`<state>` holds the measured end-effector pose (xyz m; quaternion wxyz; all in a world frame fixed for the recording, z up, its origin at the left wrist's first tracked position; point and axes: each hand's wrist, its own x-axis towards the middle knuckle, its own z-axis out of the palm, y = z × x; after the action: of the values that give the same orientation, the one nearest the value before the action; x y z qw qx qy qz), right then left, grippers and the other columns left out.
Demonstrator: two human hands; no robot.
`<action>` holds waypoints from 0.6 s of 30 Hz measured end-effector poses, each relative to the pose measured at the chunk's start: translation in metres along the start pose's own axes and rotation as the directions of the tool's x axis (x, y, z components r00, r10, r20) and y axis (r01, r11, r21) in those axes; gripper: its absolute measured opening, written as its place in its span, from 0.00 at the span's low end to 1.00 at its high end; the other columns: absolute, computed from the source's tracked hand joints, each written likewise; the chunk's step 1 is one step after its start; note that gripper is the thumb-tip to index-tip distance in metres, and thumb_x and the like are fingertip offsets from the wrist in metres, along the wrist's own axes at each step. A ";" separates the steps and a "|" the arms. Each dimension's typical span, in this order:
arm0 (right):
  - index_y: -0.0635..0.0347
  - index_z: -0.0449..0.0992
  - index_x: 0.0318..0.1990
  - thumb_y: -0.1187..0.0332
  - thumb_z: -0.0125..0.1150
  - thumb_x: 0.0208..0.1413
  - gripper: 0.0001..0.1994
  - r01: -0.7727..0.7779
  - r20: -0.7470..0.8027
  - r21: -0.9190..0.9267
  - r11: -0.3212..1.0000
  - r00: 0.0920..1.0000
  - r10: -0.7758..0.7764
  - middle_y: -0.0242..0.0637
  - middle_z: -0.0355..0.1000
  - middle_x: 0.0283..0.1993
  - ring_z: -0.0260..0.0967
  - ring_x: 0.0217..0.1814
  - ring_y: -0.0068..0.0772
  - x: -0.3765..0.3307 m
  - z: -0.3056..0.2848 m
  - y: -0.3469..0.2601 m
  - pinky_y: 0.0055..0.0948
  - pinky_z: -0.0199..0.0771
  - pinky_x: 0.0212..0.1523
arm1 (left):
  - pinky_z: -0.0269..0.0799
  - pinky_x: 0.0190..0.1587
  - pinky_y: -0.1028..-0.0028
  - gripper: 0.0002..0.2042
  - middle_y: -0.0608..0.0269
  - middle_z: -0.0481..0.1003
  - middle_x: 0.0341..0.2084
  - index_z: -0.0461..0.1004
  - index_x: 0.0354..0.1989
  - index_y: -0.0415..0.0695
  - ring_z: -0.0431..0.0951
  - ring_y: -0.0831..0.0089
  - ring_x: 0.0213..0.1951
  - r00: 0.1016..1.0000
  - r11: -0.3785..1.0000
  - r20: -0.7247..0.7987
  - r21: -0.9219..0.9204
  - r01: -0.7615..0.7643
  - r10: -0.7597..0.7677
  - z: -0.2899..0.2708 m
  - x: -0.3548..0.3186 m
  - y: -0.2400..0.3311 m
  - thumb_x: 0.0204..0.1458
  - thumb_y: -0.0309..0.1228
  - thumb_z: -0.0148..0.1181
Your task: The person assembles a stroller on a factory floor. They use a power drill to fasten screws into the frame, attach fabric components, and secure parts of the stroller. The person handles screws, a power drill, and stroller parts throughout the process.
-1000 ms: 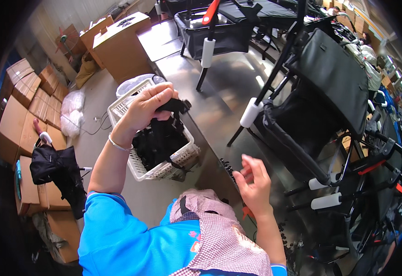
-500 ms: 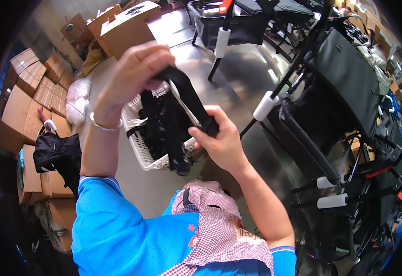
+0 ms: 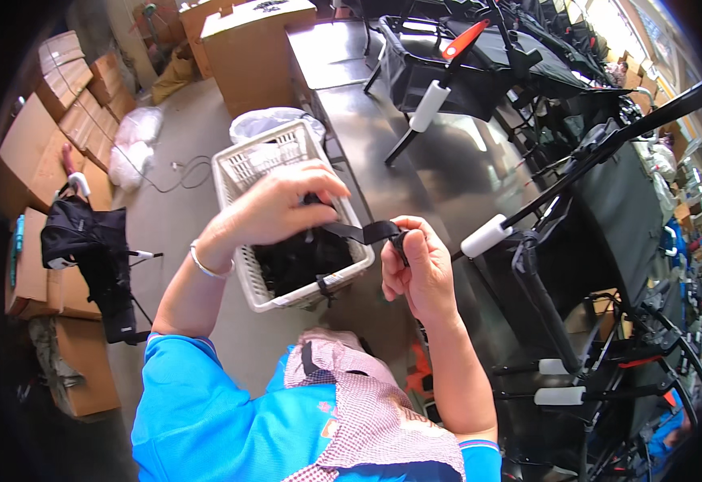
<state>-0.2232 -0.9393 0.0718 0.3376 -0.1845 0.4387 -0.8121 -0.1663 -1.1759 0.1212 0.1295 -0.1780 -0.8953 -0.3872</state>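
Stretching a black strap between your hands, you pinch one end in your left hand above the white basket, your right hand closed on the other end just past the basket's right rim. The basket holds more black straps, beside the steel table's left edge.

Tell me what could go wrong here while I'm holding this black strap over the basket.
The black strap is stretched between your left hand and right hand; if one grip slips, it may snap back. The white basket sits at the metal table edge, so a tug on the straps inside could tip it off.
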 end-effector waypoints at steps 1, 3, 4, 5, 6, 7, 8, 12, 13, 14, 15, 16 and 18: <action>0.61 0.64 0.48 0.47 0.52 0.60 0.24 -0.015 -0.001 -0.055 0.998 1.000 0.015 0.28 0.61 0.22 0.52 0.15 0.16 -0.005 -0.007 -0.002 0.18 0.58 0.14 | 0.71 0.38 0.76 0.14 0.62 0.74 0.35 0.75 0.43 0.40 0.74 0.74 0.32 0.999 0.976 0.015 -0.212 0.041 -0.038 0.019 0.003 0.004 0.45 0.21 0.64; 0.62 0.66 0.48 0.40 0.45 0.59 0.29 -0.067 -0.078 -0.092 0.994 0.995 0.060 0.28 0.59 0.21 0.52 0.15 0.16 -0.016 -0.015 -0.007 0.19 0.56 0.14 | 0.70 0.36 0.79 0.16 0.63 0.73 0.34 0.75 0.45 0.41 0.73 0.79 0.31 0.997 0.913 0.073 -0.406 0.039 -0.010 0.050 0.013 0.013 0.45 0.21 0.65; 0.62 0.67 0.48 0.39 0.43 0.59 0.30 -0.078 -0.124 -0.095 0.992 0.990 0.066 0.28 0.58 0.21 0.52 0.15 0.16 -0.022 -0.018 -0.010 0.19 0.57 0.14 | 0.71 0.34 0.78 0.17 0.63 0.73 0.33 0.75 0.46 0.42 0.73 0.78 0.30 0.994 0.906 0.109 -0.423 0.021 0.028 0.063 0.020 0.019 0.45 0.22 0.66; 0.62 0.67 0.48 0.38 0.42 0.59 0.31 -0.100 -0.157 -0.081 0.992 0.984 0.087 0.28 0.58 0.21 0.52 0.15 0.16 -0.028 -0.019 -0.014 0.19 0.57 0.14 | 0.71 0.33 0.77 0.18 0.63 0.73 0.33 0.75 0.46 0.42 0.73 0.77 0.30 0.994 0.908 0.095 -0.418 -0.006 0.051 0.076 0.025 0.021 0.45 0.22 0.66; 0.62 0.67 0.48 0.38 0.41 0.59 0.32 -0.122 -0.192 -0.066 0.990 0.976 0.107 0.28 0.59 0.22 0.52 0.15 0.17 -0.035 -0.020 -0.017 0.20 0.57 0.14 | 0.71 0.32 0.77 0.18 0.63 0.73 0.32 0.74 0.47 0.42 0.73 0.77 0.29 0.994 0.909 0.082 -0.414 -0.033 0.073 0.091 0.028 0.019 0.45 0.22 0.67; 0.62 0.68 0.48 0.38 0.40 0.60 0.31 -0.117 -0.221 -0.045 0.992 0.970 0.104 0.29 0.59 0.22 0.52 0.15 0.17 -0.042 -0.022 -0.019 0.20 0.58 0.14 | 0.72 0.31 0.76 0.17 0.62 0.73 0.31 0.75 0.45 0.41 0.74 0.75 0.30 0.988 0.911 0.030 -0.393 -0.128 0.152 0.102 0.035 0.017 0.44 0.22 0.66; 0.61 0.67 0.48 0.39 0.39 0.61 0.30 -0.093 -0.232 -0.054 0.994 0.970 0.078 0.30 0.61 0.22 0.54 0.14 0.18 -0.048 -0.027 -0.018 0.20 0.59 0.14 | 0.72 0.31 0.75 0.16 0.62 0.73 0.31 0.75 0.44 0.41 0.74 0.75 0.30 0.988 0.898 0.031 -0.422 -0.123 0.150 0.112 0.040 0.016 0.44 0.21 0.66; 0.57 0.67 0.46 0.45 0.38 0.65 0.23 -0.035 -0.420 -0.092 0.995 0.907 -0.008 0.32 0.66 0.23 0.57 0.12 0.17 -0.073 -0.033 -0.019 0.17 0.58 0.11 | 0.72 0.34 0.72 0.15 0.60 0.73 0.31 0.77 0.41 0.41 0.75 0.68 0.33 0.990 0.894 0.045 -0.437 -0.104 0.137 0.140 0.053 0.034 0.42 0.21 0.66; 0.56 0.67 0.46 0.47 0.39 0.65 0.21 -0.065 -0.483 -0.113 0.991 0.876 0.002 0.32 0.66 0.23 0.58 0.12 0.17 -0.079 -0.036 -0.018 0.17 0.57 0.10 | 0.71 0.36 0.69 0.17 0.59 0.73 0.31 0.77 0.41 0.41 0.74 0.65 0.34 0.973 0.908 -0.027 -0.354 -0.224 0.229 0.149 0.055 0.038 0.39 0.23 0.68; 0.54 0.67 0.46 0.49 0.39 0.66 0.19 -0.084 -0.554 -0.146 0.986 0.833 -0.011 0.31 0.67 0.23 0.58 0.11 0.18 -0.084 -0.037 -0.017 0.17 0.57 0.10 | 0.69 0.38 0.66 0.19 0.58 0.73 0.31 0.76 0.41 0.42 0.74 0.62 0.35 0.933 0.892 -0.105 -0.272 -0.360 0.344 0.158 0.058 0.042 0.35 0.25 0.69; 0.54 0.68 0.46 0.49 0.39 0.66 0.18 -0.073 -0.593 -0.155 0.985 0.804 -0.034 0.30 0.68 0.24 0.59 0.11 0.18 -0.088 -0.042 -0.011 0.17 0.57 0.09 | 0.68 0.39 0.65 0.22 0.59 0.73 0.31 0.76 0.41 0.42 0.73 0.61 0.36 0.929 0.916 -0.069 -0.153 -0.371 0.365 0.164 0.060 0.050 0.32 0.27 0.70; 0.53 0.68 0.45 0.50 0.39 0.67 0.17 -0.048 -0.629 -0.176 0.983 0.774 -0.075 0.30 0.69 0.25 0.60 0.11 0.19 -0.094 -0.045 -0.011 0.17 0.57 0.09 | 0.66 0.40 0.63 0.25 0.59 0.73 0.32 0.75 0.42 0.42 0.72 0.60 0.36 0.917 0.917 -0.052 -0.025 -0.398 0.396 0.167 0.063 0.064 0.28 0.29 0.71; 0.54 0.69 0.45 0.48 0.39 0.66 0.20 -0.035 -0.669 -0.186 0.982 0.736 -0.100 0.31 0.72 0.29 0.65 0.15 0.20 -0.108 -0.045 -0.011 0.17 0.60 0.10 | 0.65 0.42 0.64 0.28 0.62 0.73 0.32 0.74 0.43 0.42 0.73 0.63 0.36 0.877 0.878 -0.059 0.072 -0.473 0.477 0.184 0.064 0.076 0.26 0.32 0.71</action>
<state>-0.1785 -0.8318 0.0557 0.1225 0.0842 0.6018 -0.7847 -0.2099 -0.9777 0.0712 0.2588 -0.3740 -0.8291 -0.3252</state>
